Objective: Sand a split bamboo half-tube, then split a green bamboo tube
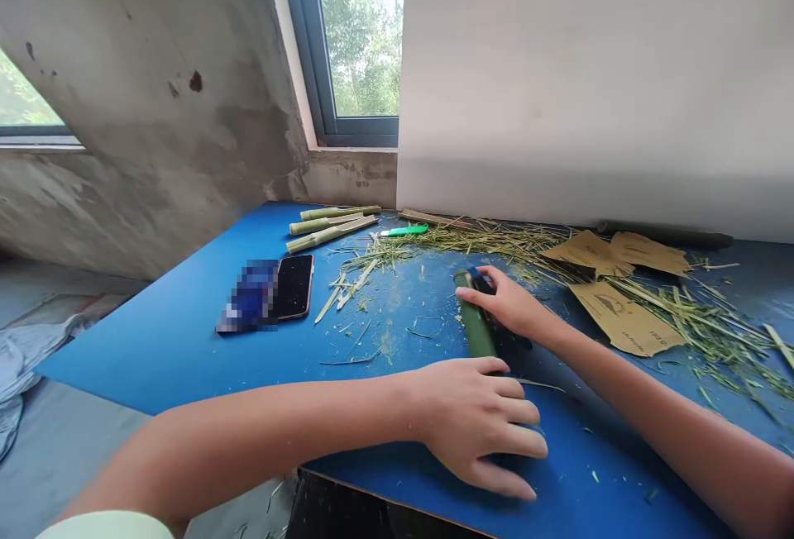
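A green bamboo tube (476, 326) lies on the blue table in front of me, pointing away. At its far end my right hand (505, 299) is closed, with the thumb pressed on the tube. A small blue and dark item (474, 273) shows by those fingertips; I cannot make out what it is. My left hand (480, 423) lies palm down over the near end of the tube, its fingers spread. It hides that end, so I cannot tell how firmly it touches.
Split bamboo pieces (332, 233) lie at the back left, near a green-handled knife (404, 231). A phone (294, 286) rests at left. Bamboo shavings (496, 241), torn brown sandpaper (626, 320) and a dark bamboo pole (667, 236) lie along the back and right.
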The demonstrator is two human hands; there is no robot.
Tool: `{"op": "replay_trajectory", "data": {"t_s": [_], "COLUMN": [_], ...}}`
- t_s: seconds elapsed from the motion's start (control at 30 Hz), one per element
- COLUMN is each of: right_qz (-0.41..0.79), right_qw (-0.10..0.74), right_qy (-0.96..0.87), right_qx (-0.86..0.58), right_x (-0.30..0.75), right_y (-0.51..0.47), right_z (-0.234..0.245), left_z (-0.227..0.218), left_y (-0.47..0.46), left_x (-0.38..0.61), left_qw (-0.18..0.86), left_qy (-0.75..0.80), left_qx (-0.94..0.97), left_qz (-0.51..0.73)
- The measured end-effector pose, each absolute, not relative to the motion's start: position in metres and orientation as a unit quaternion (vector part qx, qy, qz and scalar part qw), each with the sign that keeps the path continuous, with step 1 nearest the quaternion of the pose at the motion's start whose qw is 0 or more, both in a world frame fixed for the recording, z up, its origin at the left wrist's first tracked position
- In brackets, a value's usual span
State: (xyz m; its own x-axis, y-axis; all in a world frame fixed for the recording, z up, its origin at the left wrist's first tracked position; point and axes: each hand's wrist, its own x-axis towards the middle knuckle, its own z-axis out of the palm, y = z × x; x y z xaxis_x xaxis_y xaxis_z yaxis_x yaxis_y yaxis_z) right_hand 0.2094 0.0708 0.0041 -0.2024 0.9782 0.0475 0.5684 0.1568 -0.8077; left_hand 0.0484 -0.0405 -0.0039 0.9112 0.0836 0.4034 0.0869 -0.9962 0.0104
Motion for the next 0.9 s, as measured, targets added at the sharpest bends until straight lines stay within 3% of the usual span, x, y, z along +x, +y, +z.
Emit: {"op": "replay_trajectory", "data": {"t_s": [0.17,0.57,0.9], "right_qz": [0.169,0.086,0.031], "right_qw": [0.239,0.077,0.092], "right_qy": [-0.822,-0.878,-0.894], "right_qx": [-0.489,-0.465,-0.438], "right_x": [0.217,0.231,0.212], "right_y": [0.058,0.057,0.055], "right_z": [0.016,0.02,0.016], "left_z": [-0.014,-0.013,-0.014], "left_y": [-0.037,-0.039,-0.037], "left_x": [0.035,0.019,0.016], "left_qw": [0.005,-0.031,-0.032], "left_qy": [-0.069,-0.123,-0.102], "left_qx": [-0.979,-0.966,-0.968], "left_qz": [-0.191,-0.226,-0.228]}}
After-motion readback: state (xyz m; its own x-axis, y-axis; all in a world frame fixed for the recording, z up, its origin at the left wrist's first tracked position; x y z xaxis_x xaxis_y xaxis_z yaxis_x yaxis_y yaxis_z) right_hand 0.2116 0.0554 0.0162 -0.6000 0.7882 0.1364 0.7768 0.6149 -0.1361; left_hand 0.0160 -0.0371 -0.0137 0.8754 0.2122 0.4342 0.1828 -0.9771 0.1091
